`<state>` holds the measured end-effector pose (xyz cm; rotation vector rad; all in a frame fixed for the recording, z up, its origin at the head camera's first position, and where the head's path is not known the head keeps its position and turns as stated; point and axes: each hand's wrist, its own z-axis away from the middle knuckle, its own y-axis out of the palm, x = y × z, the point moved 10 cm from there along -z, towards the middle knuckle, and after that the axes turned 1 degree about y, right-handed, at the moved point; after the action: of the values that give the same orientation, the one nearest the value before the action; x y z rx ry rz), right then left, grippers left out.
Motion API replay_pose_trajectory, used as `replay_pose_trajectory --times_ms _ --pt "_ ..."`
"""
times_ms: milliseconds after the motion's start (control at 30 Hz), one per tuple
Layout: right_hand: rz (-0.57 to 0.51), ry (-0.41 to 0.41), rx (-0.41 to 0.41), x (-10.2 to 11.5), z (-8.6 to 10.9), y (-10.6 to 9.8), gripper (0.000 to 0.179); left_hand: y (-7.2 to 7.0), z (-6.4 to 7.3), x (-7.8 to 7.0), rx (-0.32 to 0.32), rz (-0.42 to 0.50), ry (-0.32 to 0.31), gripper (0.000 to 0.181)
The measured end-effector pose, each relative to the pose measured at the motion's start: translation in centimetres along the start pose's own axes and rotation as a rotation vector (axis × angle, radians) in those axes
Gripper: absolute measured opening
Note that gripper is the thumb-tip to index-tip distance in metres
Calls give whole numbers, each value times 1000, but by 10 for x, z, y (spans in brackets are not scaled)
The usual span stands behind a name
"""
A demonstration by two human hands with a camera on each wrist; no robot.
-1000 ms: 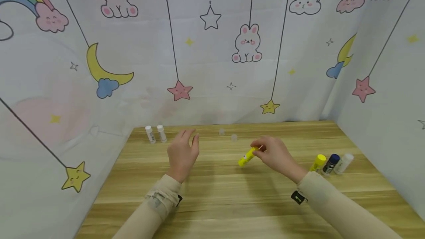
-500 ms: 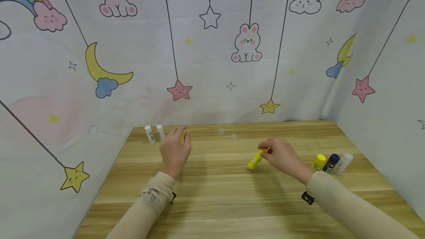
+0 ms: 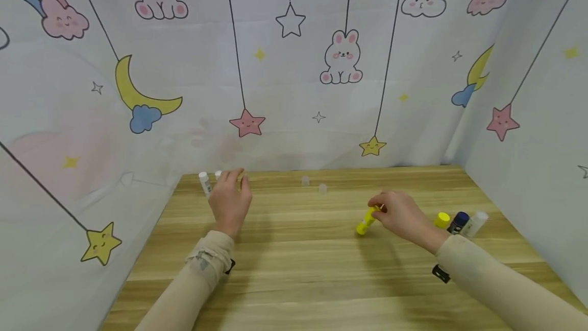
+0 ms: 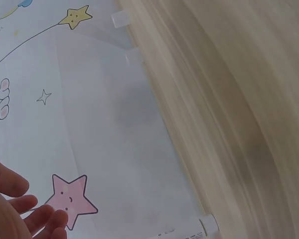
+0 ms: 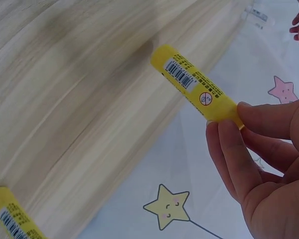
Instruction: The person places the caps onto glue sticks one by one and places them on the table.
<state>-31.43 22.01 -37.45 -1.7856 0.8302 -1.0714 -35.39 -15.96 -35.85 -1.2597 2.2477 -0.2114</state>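
A yellow glue stick (image 3: 367, 221) with a barcode label hangs tilted above the wooden table. My right hand (image 3: 399, 216) pinches its upper end between thumb and fingers, as the right wrist view shows with the glue stick (image 5: 192, 84) large. My left hand (image 3: 229, 203) holds nothing, its fingers loosely bent over the back left of the table. Just beyond that hand stand two white glue sticks (image 3: 204, 183), one partly hidden by the fingers. In the left wrist view a white glue stick (image 4: 189, 230) shows at the bottom edge, apart from the left hand (image 4: 20, 209).
Two small clear caps (image 3: 305, 181) sit near the table's back edge. At the right stand a second yellow glue stick (image 3: 442, 220), a dark blue-capped one (image 3: 461, 222) and a white one (image 3: 476, 223), partly behind my right forearm. A printed curtain (image 3: 294, 75) rises behind the table.
The yellow glue stick has moved right with my right hand and stands more upright. My left hand has moved left, toward the white glue sticks, and now covers part of one.
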Motion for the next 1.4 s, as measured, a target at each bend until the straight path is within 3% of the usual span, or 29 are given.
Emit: replay_pose_trajectory --times_ms 433,800,1167,1400 --pt "62 33 34 -22 15 -11 16 -8 -6 49 -81 -49 -110 16" --pt "101 62 65 -42 26 -18 17 -12 -1 103 -64 -73 -286 20" --pt "134 79 49 -51 36 -30 16 -12 -5 119 -38 -96 -332 24" --pt "169 76 48 -56 41 -37 17 -1 -3 133 47 -26 -419 30"
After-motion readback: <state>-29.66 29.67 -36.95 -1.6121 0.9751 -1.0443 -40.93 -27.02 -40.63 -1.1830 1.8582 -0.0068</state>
